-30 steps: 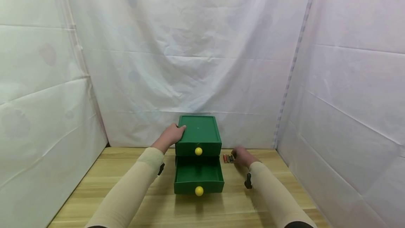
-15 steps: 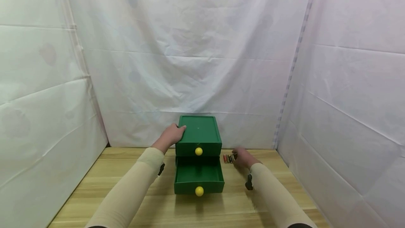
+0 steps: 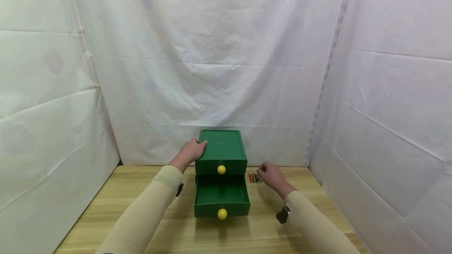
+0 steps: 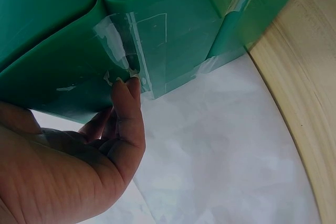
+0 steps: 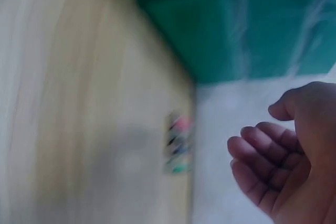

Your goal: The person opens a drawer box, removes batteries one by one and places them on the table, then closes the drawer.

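Observation:
A green two-drawer cabinet stands at the back of the table, its lower drawer pulled out. My left hand holds the cabinet's upper left edge, thumb on top. In the left wrist view its curled fingertips touch the taped green side. Right of the cabinet lie several small batteries in a row, blurred in the right wrist view. My right hand hovers just beside and above them. Its fingers are loosely bent, the thumb apart, and nothing is between them.
Each drawer has a yellow knob, the upper one on a closed front and the lower one further forward. White cloth hangs behind and on both sides. The wooden table ends at the back cloth.
My right hand has risen a little off the batteries, and its wrist has shifted right and towards me. My left hand, the cabinet and the lower drawer have stayed put.

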{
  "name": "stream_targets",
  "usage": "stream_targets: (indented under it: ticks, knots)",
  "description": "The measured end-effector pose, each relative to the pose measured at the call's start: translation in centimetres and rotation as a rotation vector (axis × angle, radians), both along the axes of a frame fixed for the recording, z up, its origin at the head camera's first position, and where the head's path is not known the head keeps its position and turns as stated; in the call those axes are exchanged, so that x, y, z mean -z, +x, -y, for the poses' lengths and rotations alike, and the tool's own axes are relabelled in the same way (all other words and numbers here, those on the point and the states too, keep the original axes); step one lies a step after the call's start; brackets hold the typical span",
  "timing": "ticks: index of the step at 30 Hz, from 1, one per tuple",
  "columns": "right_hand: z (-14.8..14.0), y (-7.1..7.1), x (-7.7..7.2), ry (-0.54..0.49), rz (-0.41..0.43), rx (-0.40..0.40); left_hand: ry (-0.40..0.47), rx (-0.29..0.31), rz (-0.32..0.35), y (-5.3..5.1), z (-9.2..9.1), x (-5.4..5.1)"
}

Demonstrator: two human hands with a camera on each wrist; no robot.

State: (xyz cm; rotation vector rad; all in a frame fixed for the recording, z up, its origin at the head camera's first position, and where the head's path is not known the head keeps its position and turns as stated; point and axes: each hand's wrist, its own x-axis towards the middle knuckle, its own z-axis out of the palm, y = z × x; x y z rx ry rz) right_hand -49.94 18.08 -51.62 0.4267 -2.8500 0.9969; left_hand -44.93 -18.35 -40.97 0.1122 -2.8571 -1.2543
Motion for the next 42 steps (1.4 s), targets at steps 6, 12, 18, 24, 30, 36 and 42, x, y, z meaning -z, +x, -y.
stream_targets:
  ticks: [6,12,18,24,30,36,42]
  knots:
    - [1.6,4.3,-3.8,-0.095,-0.017,-0.038,-0.001,-0.006,0.004,0.1,-0.1,-0.1]
    - [3.7,10.0,-6.5,-0.009,-0.194,-0.1,-0.001,-0.001,0.004,0.1,-0.1,-0.1]
    - [6.0,15.5,-8.2,0.169,-0.203,-0.219,-0.002,-0.006,0.006,0.1,-0.2,-0.1]
    - [8.2,19.3,-8.1,0.294,-0.053,-0.285,0.002,-0.002,0.004,0.1,-0.1,-0.1]
    - [9.9,20.9,-6.5,0.466,0.028,-0.262,-0.005,0.003,0.005,0.1,0.0,-0.1]
    - [10.8,21.0,-4.6,0.535,-0.02,-0.261,0.001,0.008,-0.002,-0.1,0.1,0.1]
    - [11.5,20.6,-3.8,0.56,-0.055,-0.261,0.001,0.006,-0.001,0.0,0.2,0.0]
